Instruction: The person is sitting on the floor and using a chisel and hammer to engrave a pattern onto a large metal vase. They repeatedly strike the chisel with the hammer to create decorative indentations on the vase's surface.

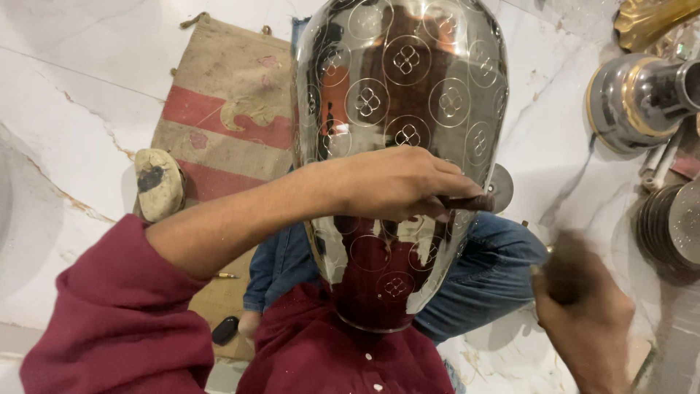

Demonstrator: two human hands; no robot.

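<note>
A large shiny metal vessel with engraved circles and flower marks lies across my lap, its neck toward me. My left hand reaches over it and grips a dark short punch pressed against the vessel's side. My right hand, blurred at the lower right, is closed around a dark wooden hammer held to the right of the vessel. My maroon sleeve and blue jeans show beneath.
A burlap sack with a red stripe lies on the white marble floor, a worn pad at its edge. Polished metal parts and stacked discs sit at the right. A small dark object lies near my knee.
</note>
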